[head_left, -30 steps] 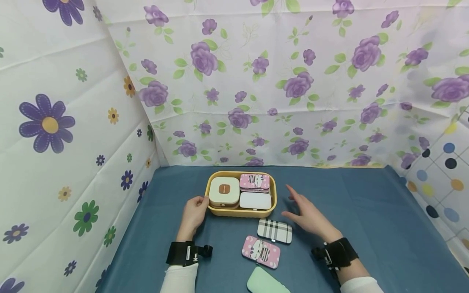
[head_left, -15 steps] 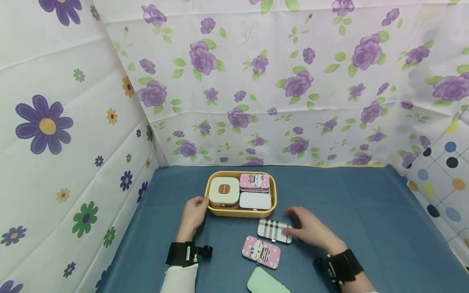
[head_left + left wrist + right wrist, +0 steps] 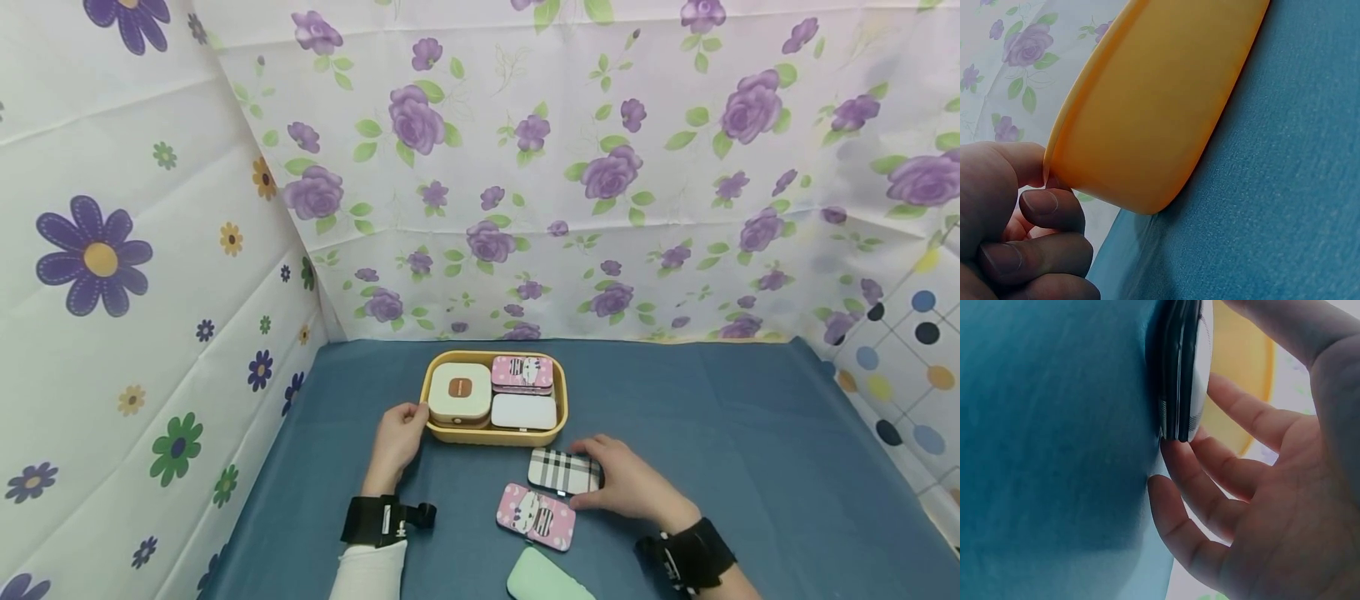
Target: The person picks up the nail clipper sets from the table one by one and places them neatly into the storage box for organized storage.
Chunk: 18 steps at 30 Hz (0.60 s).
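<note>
My left hand point(image 3: 397, 442) pinches the left rim of a yellow basket point(image 3: 480, 437); in the left wrist view, thumb and forefinger meet on that rim. My right hand point(image 3: 633, 482) spans the right end of a flat black-and-white plaid case point(image 3: 558, 472) lying on the cloth. Its forefinger is at the far edge and its thumb at the near edge. In the right wrist view, the loosely bent fingers point(image 3: 1229, 469) reach around the end of the plaid case point(image 3: 1185, 375). A pink cartoon-print case point(image 3: 536, 517) lies just below the right thumb.
Inside the basket sit a cream square box point(image 3: 460, 387), stacked pink cases point(image 3: 522, 373) and a white case point(image 3: 523, 411). A mint-green case point(image 3: 547, 577) lies at the near edge of view. Blue cloth point(image 3: 750, 450) covers the table, and floral sheets point(image 3: 555, 167) hang behind.
My right hand has come down and leftward from beside the basket to the plaid case, with thumb and fingers now around its right end. The left hand stays on the rim.
</note>
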{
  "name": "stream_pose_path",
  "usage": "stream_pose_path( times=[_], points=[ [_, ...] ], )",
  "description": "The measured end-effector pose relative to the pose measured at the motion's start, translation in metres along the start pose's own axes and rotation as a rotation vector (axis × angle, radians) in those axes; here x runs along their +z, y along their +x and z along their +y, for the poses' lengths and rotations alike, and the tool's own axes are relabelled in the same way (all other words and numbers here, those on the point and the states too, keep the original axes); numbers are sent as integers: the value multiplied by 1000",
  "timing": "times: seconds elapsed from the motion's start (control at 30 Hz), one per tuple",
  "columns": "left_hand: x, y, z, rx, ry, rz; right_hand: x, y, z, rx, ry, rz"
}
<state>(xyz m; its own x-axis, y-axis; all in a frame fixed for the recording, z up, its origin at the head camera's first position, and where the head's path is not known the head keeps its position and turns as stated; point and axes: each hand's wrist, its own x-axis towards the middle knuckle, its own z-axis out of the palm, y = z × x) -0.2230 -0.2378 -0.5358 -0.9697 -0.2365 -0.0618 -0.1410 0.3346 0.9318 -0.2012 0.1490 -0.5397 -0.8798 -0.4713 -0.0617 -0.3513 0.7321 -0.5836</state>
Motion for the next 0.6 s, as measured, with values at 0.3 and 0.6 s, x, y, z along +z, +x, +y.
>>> stream_pose_path(
  times=[0.3,0.6],
  points=[
    [0,0,1,-8,5,2,1,0,-1,5,-8,-4],
    [0,0,0,-11,9,3,3,2,-3,2,-59,-2]
  ],
)
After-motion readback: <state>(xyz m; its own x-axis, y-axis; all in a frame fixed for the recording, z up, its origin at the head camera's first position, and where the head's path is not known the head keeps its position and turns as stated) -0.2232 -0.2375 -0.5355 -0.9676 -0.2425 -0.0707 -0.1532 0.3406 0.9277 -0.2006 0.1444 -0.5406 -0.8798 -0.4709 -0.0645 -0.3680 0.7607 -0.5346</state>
